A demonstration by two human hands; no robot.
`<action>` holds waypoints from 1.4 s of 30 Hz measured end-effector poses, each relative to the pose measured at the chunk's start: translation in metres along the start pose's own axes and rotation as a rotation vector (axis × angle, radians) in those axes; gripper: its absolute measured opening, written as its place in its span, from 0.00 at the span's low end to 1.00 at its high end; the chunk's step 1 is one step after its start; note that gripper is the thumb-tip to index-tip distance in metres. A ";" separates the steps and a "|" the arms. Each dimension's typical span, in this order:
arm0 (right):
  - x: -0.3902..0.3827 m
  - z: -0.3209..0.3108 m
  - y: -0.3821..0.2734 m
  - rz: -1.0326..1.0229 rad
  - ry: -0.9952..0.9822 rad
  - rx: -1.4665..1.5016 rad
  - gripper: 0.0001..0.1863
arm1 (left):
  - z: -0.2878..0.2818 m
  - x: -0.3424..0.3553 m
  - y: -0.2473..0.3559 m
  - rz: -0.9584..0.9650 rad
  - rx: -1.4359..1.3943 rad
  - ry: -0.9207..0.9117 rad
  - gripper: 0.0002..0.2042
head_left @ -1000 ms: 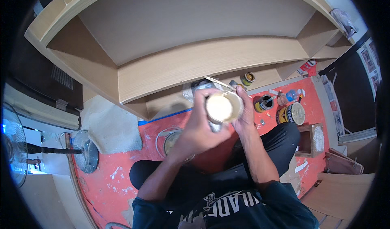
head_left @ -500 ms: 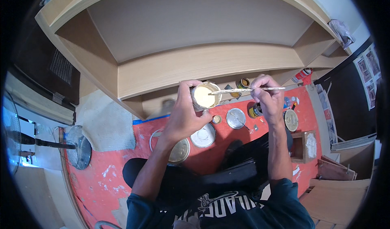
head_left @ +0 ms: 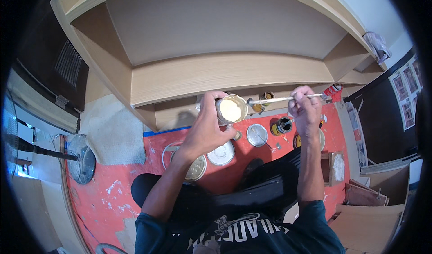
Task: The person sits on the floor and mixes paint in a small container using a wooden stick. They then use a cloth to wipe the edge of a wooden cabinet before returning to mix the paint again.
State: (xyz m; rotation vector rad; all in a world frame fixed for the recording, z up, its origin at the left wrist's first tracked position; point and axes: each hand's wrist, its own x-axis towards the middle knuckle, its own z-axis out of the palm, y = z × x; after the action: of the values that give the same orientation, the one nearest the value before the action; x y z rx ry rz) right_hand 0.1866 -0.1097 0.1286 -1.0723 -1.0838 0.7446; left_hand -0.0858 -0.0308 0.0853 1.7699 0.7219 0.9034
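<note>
My left hand point(head_left: 203, 134) is wrapped round a small can point(head_left: 245, 112) of cream-coloured paint. The can is tipped so that its open top faces me. Between the fingers of my right hand point(head_left: 307, 112) is a thin, paint-coated stick point(head_left: 275, 100), held nearly level. Its left end sits just beside the can's right rim; whether it touches cannot be told. Below the hands, on the red floor sheet point(head_left: 121, 182), lie a round silver lid point(head_left: 221, 153) and another lid point(head_left: 257, 135) with a thin stick across it. A dark open tin point(head_left: 281, 126) stands under my right hand.
In front rises a pale wooden shelf unit point(head_left: 225, 76). Another small open tin point(head_left: 268, 95) stands by its base. A fan base point(head_left: 81, 159) and a pale mat point(head_left: 118, 132) are at the left. At the right are a small wooden box point(head_left: 327, 168) and loose boards point(head_left: 366, 194).
The stick has come out of the paint, moving right and slightly up with my right hand. The can has shifted a little right. The whole view has shifted slightly.
</note>
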 end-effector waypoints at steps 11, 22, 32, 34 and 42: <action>-0.023 0.015 0.061 0.116 0.117 -0.078 0.06 | -0.041 0.008 0.001 0.015 -0.042 0.235 0.33; -0.007 0.163 0.130 0.030 -0.354 -0.912 0.49 | -0.095 0.002 0.015 0.116 -0.009 0.433 0.30; -0.041 0.183 0.133 -0.026 -0.535 -0.812 0.41 | -0.094 0.004 0.009 0.097 -0.083 0.421 0.30; -0.047 0.169 0.128 0.019 -0.493 -0.715 0.33 | -0.096 0.002 0.011 0.095 -0.105 0.416 0.31; 0.002 0.065 0.024 -0.137 -0.031 0.071 0.06 | -0.067 0.004 -0.005 0.099 0.028 0.301 0.33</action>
State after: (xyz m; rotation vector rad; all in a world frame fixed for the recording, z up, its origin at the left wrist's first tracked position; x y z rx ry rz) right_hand 0.1259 -0.0794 0.1122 -0.9193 -1.1366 0.6871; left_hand -0.1404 0.0073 0.0981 1.7250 0.8468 1.2502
